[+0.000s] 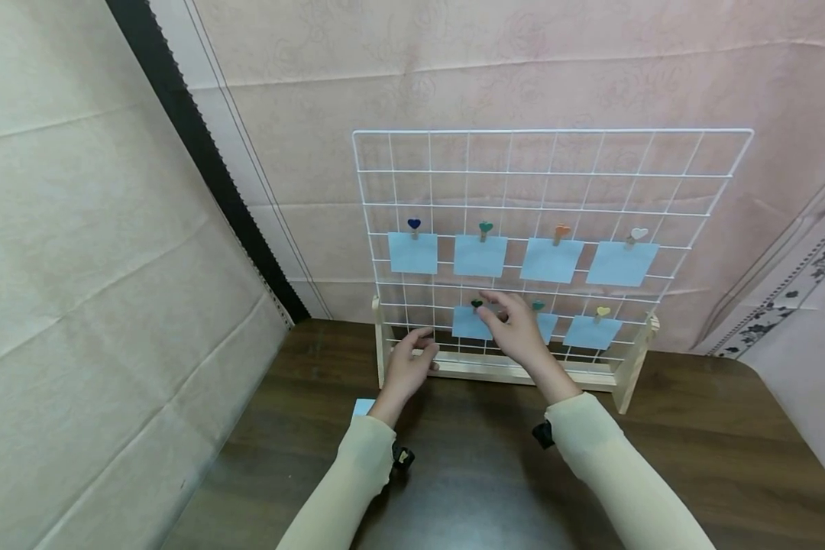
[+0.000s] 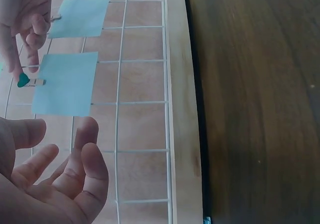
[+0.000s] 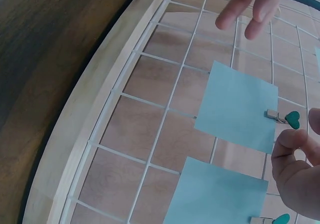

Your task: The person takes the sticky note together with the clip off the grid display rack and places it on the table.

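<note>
A white wire grid [image 1: 557,175] stands upright in a wooden base [image 1: 467,368], with pale blue paper cards clipped to it in two rows. My right hand [image 1: 517,330] is at the lower row, its bent fingers beside a dark green heart clip [image 3: 292,119]. That clip holds the leftmost lower card [image 2: 65,86] by its top edge. In the right wrist view thumb and forefinger appear just apart from the heart. My left hand [image 1: 410,368] hovers left of this card, before the grid, fingers loosely bent and holding nothing.
A loose blue card [image 1: 362,407] lies on the brown table [image 1: 467,466], partly behind the left forearm. Upper cards hang from blue [image 1: 414,224], green [image 1: 485,228], orange [image 1: 561,230] and white [image 1: 638,234] heart clips. A pale cloth [image 1: 282,99] hangs behind the grid.
</note>
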Tool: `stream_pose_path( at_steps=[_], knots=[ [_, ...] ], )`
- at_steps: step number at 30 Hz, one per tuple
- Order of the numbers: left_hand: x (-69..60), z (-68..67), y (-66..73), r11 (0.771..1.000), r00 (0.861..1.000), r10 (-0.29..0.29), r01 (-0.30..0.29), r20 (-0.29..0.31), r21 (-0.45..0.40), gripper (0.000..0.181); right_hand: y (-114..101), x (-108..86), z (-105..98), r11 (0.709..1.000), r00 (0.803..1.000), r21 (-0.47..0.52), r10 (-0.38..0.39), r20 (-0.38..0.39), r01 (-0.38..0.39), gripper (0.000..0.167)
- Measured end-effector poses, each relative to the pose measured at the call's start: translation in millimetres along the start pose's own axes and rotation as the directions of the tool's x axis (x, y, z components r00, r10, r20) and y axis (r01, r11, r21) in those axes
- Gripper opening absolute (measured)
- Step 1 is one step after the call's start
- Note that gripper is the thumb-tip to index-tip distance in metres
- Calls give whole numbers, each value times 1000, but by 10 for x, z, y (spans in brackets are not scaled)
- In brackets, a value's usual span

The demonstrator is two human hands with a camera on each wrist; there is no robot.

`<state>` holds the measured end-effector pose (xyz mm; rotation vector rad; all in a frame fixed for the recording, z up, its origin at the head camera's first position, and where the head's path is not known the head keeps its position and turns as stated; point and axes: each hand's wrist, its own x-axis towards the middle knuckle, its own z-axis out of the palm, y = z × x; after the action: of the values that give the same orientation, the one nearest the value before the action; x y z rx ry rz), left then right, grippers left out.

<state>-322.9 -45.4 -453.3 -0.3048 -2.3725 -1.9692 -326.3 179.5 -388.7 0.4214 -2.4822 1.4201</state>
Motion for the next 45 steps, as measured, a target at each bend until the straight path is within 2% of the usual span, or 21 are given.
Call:
stream_pose_path(
  at_steps=[6,11,17,24,28,32,38,45],
  knots=[
    [50,70,17,1000,1000,-1,1,14,25,42,18,28,23,1000,1000,-16,26,-11,-26,42],
    [121,145,23,998,1000,-26,26,-9,59,39,30,79,53,1000,999,-5,31,-8,-31,41],
    [200,240,47,999,1000,-27,27,-7,30,38,39,113,94,998,999,36,47,-10,-47,40],
    [232,292,53,998,1000,-29,28,1,61,40,33,113,132,995,997,74,70,-33,-68,37],
    [269,332,40,999,1000,-26,26,16,22,41,25,129,160,993,994,86,88,-67,-82,34],
    [302,362,50,1000,1000,-16,16,13,14,38,26,140,173,994,994,85,68,-90,-61,32],
    [332,373,45,1000,1000,-14,14,-5,26,25,34,151,174,996,997,86,37,-69,-31,31],
    [326,385,61,999,1000,-5,5,15,49,19,47,150,175,997,996,67,30,-86,-24,28]
  ],
)
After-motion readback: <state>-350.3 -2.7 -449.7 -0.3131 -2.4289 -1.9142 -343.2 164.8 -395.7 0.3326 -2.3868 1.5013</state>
